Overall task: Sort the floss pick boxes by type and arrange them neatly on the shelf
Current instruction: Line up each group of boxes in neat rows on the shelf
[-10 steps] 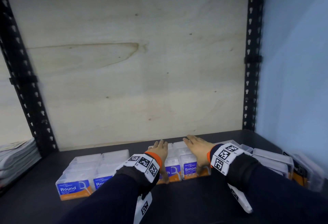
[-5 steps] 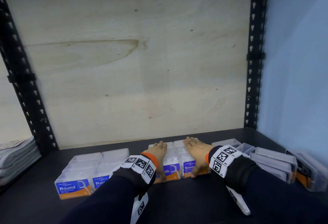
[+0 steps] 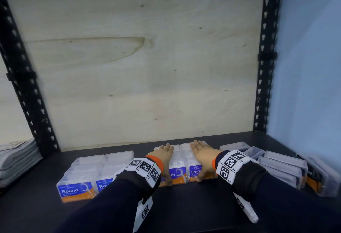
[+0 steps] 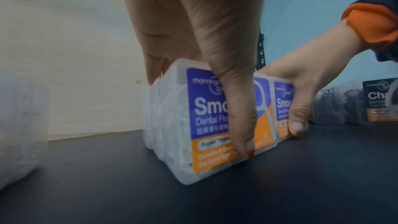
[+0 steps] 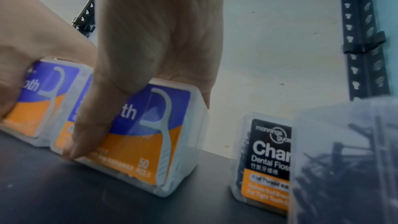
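Two rows of clear Smooth floss pick boxes (image 3: 195, 172) with blue and orange labels stand side by side mid-shelf. My left hand (image 3: 164, 156) lies flat along the top of the left row, its thumb (image 4: 239, 108) down on the front label (image 4: 206, 108). My right hand (image 3: 203, 154) lies the same way on the right row, thumb (image 5: 96, 117) pressing the front box (image 5: 150, 134). Round boxes (image 3: 76, 191) form a block to the left. Black-labelled Charcoal boxes (image 5: 267, 151) stand to the right.
The dark shelf board (image 3: 184, 210) is bare in front of the boxes. A plywood back panel (image 3: 147, 85) and black perforated uprights (image 3: 263, 66) close the bay. Several clear boxes (image 3: 282, 166) lie loosely at the right, by the blue wall. Folded papers (image 3: 16, 159) sit on the far left.
Both hands have stayed on the two Smooth rows with thumbs on the front labels. Only the view has shifted a little; no box has visibly changed place.
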